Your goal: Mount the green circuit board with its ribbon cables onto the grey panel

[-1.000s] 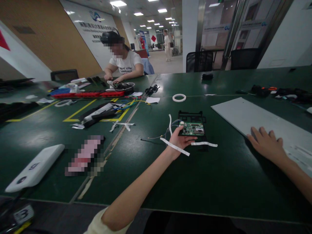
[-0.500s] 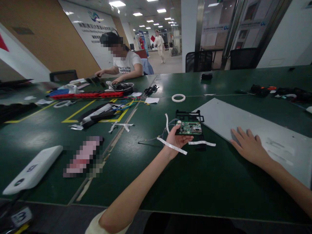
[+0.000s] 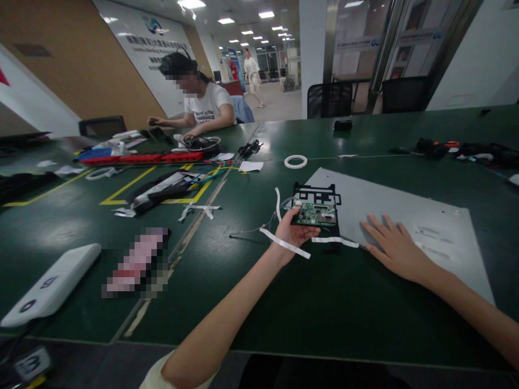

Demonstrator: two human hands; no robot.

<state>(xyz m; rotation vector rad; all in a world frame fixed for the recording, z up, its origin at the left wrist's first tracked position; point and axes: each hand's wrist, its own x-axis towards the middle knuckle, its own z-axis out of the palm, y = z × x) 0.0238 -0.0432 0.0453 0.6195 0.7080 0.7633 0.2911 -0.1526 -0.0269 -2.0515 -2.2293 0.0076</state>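
Observation:
My left hand (image 3: 295, 231) grips a green circuit board (image 3: 314, 214) in a black plastic frame (image 3: 316, 190), thumb on top and fingers beneath. Thin wires (image 3: 263, 227) trail from its left side. Strips of white tape hang around it: one lies across my wrist (image 3: 284, 243), another (image 3: 334, 241) crosses the lower part of the frame. Flat on a grey panel (image 3: 377, 194) rests my right hand (image 3: 399, 248), its fingers spread. The panel lies on the table, with its left part behind or under the frame; which one I cannot tell.
A tape roll (image 3: 295, 161) lies beyond the frame. To the left are a white power bank (image 3: 51, 283), a blurred pink object (image 3: 138, 259) and tape scraps (image 3: 200, 209). Across the green table (image 3: 316, 302) sits a person (image 3: 208, 105) among cables; black items (image 3: 438, 148) lie far right.
My right hand has moved left, and the grey panel has slid and turned with it, closer to the black frame. The left hand keeps its hold on the circuit board.

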